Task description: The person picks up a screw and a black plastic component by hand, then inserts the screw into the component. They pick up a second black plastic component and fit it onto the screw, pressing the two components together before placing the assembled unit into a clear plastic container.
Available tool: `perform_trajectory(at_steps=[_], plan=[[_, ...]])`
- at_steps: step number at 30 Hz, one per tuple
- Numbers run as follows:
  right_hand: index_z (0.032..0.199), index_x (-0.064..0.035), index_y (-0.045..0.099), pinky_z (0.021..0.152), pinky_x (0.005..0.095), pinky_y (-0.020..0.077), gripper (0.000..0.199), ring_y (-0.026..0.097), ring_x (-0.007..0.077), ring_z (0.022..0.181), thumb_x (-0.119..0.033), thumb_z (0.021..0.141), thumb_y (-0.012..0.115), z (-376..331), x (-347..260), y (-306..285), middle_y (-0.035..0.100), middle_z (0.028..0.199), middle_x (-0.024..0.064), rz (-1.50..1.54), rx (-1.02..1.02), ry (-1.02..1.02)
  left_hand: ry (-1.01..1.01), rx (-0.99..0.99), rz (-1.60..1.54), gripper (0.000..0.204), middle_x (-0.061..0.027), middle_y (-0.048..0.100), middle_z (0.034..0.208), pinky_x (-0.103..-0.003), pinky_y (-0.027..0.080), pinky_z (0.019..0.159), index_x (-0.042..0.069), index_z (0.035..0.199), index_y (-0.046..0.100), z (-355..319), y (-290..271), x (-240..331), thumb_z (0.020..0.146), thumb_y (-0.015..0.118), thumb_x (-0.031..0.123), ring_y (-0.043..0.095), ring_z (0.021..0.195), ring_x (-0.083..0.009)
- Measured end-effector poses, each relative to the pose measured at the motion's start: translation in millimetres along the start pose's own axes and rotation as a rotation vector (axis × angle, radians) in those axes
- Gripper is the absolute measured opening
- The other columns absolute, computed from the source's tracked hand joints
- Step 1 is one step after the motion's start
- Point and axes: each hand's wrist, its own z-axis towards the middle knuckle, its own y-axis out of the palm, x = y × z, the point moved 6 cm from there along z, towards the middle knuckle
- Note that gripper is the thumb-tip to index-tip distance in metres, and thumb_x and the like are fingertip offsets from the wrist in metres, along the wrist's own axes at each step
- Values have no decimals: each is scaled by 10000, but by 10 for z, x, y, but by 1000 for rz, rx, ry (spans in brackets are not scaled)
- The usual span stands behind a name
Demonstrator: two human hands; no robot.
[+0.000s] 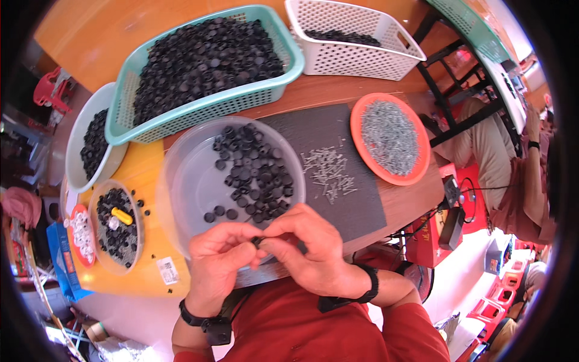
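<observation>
My left hand (pixel 218 258) and my right hand (pixel 309 246) meet fingertip to fingertip at the table's near edge. Both are closed in a pinch on one small black cap (pixel 257 241), which the fingers mostly cover. Just beyond them stands a wide clear plastic bowl (pixel 186 175) with many loose round black caps (pixel 248 172), mostly on its right side. To the right of the bowl, thin silver screws or pins (pixel 329 172) are scattered over a dark mat (pixel 363 208). An orange-red plate (pixel 357 151) at the mat's far right carries a heap of similar silver pieces (pixel 391 137).
At the back are a teal basket (pixel 199 107) full of black caps and a white basket (pixel 356 60). Left stand a pale bowl (pixel 75 142), a clear tub (pixel 137 241) with a yellow-handled tool (pixel 122 216), and a plate of white pieces (pixel 83 235). Another person (pixel 512 181) sits at right.
</observation>
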Motion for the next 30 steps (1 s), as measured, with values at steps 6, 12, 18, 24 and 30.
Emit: perform_trajectory(at_steps=[6,12,18,24,30], plan=[[870,-21,613,568,297,452,189,570,212,709,43,720,708,-32,35,-34,614,783,81,-31,-36,18,35,-35,45,231,-115,634,793,-242,476,599,-53,930,556,-34,27,-7,838,673,125,575,647,-132],[837,-23,639,611,317,448,159,565,228,696,25,702,707,25,151,-568,607,769,79,-420,117,-50,108,51,186,390,-95,608,748,-229,458,557,-20,892,530,-40,-47,18,808,718,311,554,607,-122],[830,-36,634,607,367,426,179,526,284,702,37,675,684,-50,328,-919,556,730,100,-643,64,-15,133,71,224,376,-97,609,761,-222,452,575,-22,894,533,-53,-41,10,813,714,298,552,633,-119],[767,-44,607,588,371,431,157,513,283,700,-13,654,711,-43,334,-706,536,721,89,-884,-80,-99,122,102,201,355,-96,611,763,-218,446,575,-24,896,539,-73,-54,21,820,706,279,552,632,-120],[772,-40,608,576,378,433,166,509,285,691,-29,649,719,-84,378,-702,531,717,85,-696,-91,-73,125,87,180,345,-96,611,763,-216,444,575,-26,902,543,-55,-61,-10,829,697,273,552,631,-120]])
